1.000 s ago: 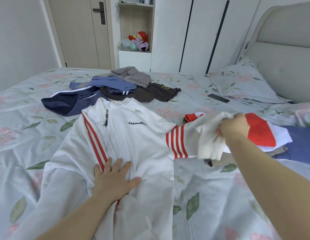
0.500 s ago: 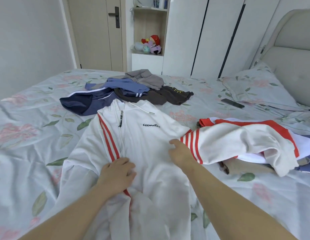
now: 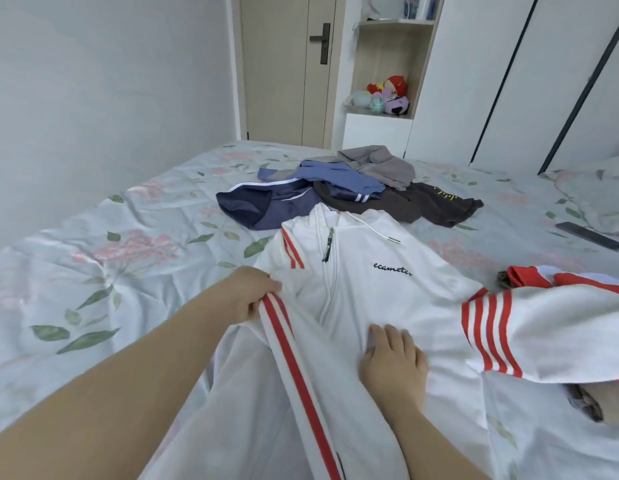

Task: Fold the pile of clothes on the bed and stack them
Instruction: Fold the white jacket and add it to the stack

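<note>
Across the bed lies the white jacket, front up, seemingly light, limp and prone to slide (best gripped at seams or cuffs); the left hand pinches its striped sleeve, the right hand presses flat on its front.

head cam | looks forward-down across bed | hands close below

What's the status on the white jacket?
Left hand grips white jacket by its striped sleeve. Right hand presses flat on its front. Unfolded pile lies beyond the collar.
</note>
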Motion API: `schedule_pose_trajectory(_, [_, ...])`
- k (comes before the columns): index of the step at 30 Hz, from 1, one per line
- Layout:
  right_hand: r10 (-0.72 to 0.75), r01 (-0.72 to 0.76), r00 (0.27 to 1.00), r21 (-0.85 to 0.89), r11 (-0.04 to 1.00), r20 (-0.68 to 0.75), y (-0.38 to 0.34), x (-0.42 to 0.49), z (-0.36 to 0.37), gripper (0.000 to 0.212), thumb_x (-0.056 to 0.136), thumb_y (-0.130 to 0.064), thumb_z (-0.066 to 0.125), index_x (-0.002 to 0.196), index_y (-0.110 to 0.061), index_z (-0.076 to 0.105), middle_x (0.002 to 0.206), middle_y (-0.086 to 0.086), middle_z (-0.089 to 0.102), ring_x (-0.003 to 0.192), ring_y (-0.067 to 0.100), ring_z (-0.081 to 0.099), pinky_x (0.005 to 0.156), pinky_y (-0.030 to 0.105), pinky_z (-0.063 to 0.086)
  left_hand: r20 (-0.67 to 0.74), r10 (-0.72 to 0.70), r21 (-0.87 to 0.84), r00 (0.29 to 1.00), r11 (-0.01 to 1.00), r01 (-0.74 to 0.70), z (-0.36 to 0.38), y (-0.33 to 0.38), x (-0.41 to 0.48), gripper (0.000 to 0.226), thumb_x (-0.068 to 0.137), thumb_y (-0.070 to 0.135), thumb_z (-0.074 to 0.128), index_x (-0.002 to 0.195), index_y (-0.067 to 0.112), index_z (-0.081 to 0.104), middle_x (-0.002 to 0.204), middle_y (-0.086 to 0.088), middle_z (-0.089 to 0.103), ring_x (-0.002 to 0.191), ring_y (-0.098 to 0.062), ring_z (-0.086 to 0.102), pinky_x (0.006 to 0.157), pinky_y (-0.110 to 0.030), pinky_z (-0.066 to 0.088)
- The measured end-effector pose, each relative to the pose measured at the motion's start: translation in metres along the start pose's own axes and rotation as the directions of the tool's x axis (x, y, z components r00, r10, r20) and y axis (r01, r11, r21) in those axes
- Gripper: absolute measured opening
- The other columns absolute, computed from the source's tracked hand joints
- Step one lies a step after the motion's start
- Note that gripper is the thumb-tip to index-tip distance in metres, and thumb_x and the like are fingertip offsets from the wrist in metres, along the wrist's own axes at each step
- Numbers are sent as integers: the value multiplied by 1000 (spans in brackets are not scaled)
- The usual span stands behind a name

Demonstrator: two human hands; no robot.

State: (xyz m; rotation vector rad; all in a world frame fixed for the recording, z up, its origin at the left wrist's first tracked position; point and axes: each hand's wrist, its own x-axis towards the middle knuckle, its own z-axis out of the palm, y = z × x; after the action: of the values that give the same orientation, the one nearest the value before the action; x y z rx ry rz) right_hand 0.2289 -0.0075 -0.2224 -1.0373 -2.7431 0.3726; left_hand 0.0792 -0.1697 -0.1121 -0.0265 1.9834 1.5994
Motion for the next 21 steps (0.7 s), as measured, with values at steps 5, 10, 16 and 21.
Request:
schedule_pose_trajectory(5, [0, -1, 1000, -47, 999, -19, -1, -2, 1, 45, 98, -35, 25, 143, -38, 25, 153, -14, 21, 144, 15, 11, 114, 35, 9, -586, 129, -470, 800, 750, -465, -58, 33, 16, 18, 94, 4, 49, 111, 2, 53, 81, -4, 51, 55, -8, 54, 48, -17, 47])
schedule_pose_trajectory(10, [9, -10, 1000, -63, 998, -26, -4, -5, -4, 47, 97, -36, 26, 144, -38, 23, 153, -14, 19, 144, 14, 10, 115, 34, 10, -541, 323, 300, 776, 937, -181, -68, 6, 33, 71, 86, 44, 60, 147, 27, 27, 152, -7, 23, 134, -31, 33, 108, -42, 32])
schedule_pose_trajectory(16, [5, -8, 999, -84, 996, -40, -5, -7, -4, 48, 97, -36, 26, 145, -37, 22, 153, -14, 19, 144, 14, 10, 115, 33, 9, 22, 162, 865, 986, 492, -100, -43, -42, 43, 92, 69, 69, 63, 145, 47, 16, 157, 5, 4, 143, -32, 6, 113, -51, 18])
schedule_pose_trajectory(21, [-2, -3, 999, -105, 994, -53, -6, -8, -3, 49, 96, -37, 27, 145, -36, 21, 153, -14, 20, 144, 14, 12, 114, 33, 10, -40, 309, 909, 950, 405, -94, -41, -39, 50, 17, 83, 50, 57, 93, 37, 54, 102, 7, 55, 112, -26, 46, 82, -35, 36])
